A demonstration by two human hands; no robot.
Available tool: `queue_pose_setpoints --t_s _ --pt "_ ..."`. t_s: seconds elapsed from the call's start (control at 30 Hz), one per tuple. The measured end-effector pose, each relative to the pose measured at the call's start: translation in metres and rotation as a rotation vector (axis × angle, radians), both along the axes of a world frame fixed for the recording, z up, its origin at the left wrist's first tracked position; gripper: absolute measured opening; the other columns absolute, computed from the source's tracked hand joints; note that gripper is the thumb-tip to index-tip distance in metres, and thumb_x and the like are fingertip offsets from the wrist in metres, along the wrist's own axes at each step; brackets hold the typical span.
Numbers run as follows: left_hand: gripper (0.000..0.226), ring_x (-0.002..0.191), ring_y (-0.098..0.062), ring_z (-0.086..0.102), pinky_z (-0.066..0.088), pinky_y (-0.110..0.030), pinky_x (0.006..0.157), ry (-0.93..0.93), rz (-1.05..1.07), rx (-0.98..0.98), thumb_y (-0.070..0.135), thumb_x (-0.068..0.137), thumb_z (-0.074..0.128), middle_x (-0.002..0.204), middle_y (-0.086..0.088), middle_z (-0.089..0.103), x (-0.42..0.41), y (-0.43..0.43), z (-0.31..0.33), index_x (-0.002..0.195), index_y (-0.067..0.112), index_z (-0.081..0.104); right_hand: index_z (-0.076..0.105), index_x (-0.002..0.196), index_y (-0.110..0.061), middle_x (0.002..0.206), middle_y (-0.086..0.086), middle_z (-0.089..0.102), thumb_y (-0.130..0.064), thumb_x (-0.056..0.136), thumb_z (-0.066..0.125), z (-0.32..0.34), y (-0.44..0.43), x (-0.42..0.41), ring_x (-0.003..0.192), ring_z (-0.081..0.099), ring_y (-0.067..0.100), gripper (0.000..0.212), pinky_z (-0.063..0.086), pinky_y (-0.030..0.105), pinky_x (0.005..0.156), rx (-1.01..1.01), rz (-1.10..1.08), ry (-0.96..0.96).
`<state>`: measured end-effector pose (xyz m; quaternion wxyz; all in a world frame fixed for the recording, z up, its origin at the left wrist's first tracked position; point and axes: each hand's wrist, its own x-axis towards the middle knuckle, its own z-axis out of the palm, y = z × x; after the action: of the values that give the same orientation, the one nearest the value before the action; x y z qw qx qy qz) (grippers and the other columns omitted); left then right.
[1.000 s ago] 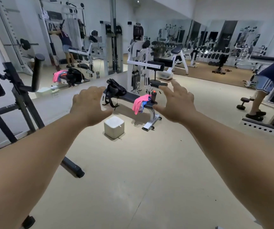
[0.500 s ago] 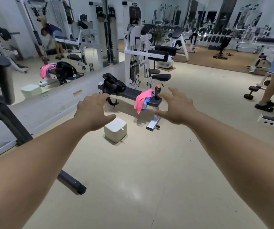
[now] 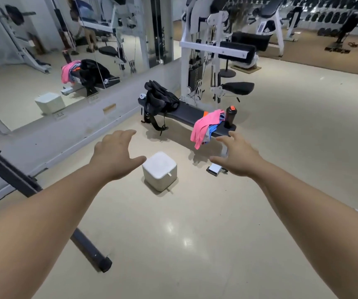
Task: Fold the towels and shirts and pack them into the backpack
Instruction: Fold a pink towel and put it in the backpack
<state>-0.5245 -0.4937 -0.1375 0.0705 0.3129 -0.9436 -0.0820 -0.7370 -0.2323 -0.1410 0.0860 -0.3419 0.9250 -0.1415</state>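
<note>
Hands: the left hand [image 3: 114, 156] and the right hand [image 3: 236, 157] are stretched out ahead at arm's length, palms down. The fingers are straight and loosely spread, and nothing is grasped by either. Both are well short of the task's things, so a reach is judged to be in preparation.
Wall mirror [image 3: 22, 61]: set along the left side. The backpack and cloth are shown in it a second time, and these reflections are not to be taken for further items.
Black backpack [image 3: 159, 100]: stood slumped on the left end of the table, with its straps hanging over the edge toward the floor [image 3: 173, 234]. Whether its opening is unzipped cannot be told.
White cube [image 3: 159, 170]: set on the floor in front of the table, between the two hands as seen from the head. It is judged to lie in the walking path.
Table [image 3: 186, 115]: a long black padded gym bench, left bare in the middle. That stretch is judged to serve as a folding surface.
Heap of pink and blue cloth [image 3: 206, 126]: piled unfolded on the right end of the table, well apart from the backpack. A pink piece is draped over the near edge. Towels and shirts cannot be told apart.
Black bottle [image 3: 230, 116]: stood upright with an orange cap, just beside the heap. It could be knocked when cloth is pulled.
Step in hand: approach. No folding or packing is yet done.
</note>
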Motion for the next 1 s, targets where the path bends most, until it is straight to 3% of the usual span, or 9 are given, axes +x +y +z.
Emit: queue_pose_setpoints --t_s 0.3,0.7,1.0 --pt "0.082 0.141 -0.029 0.034 0.031 -0.05 0.112 -0.023 -0.048 0.038 0.061 0.083 0.064 0.155 0.0 0.038 -0.132 -0.16 -0.047 0.152 0.032 0.03 0.039 0.144 -0.043 0.158 -0.003 0.025 -0.069 0.079 0.062 -0.041 -0.172 -0.121 0.138 0.038 0.031 0.074 0.041 0.051 0.106 0.012 0.003 -0.012" --pt "0.08 0.139 -0.029 0.038 0.034 -0.049 0.111 -0.117 -0.214 0.157 0.061 0.084 0.063 0.152 0.001 0.041 -0.311 -0.361 -0.075 0.151 0.031 0.032 0.039 0.146 -0.042 0.162 0.001 0.021 -0.068 0.081 0.062 -0.081 -0.348 -0.254 0.145 0.03 0.029 0.074 0.036 0.051 0.112 0.058 -0.2 -0.177" --pt "0.081 0.135 -0.03 0.041 0.037 -0.049 0.109 -0.209 -0.204 0.188 0.063 0.081 0.061 0.15 0.0 0.045 -0.497 -0.461 -0.122 0.149 0.032 0.033 0.039 0.148 -0.04 0.162 0.003 0.021 -0.064 0.082 0.065 -0.14 -0.44 -0.436 0.145 0.028 0.035 0.075 0.034 0.053 0.114 0.009 -0.279 -0.323"
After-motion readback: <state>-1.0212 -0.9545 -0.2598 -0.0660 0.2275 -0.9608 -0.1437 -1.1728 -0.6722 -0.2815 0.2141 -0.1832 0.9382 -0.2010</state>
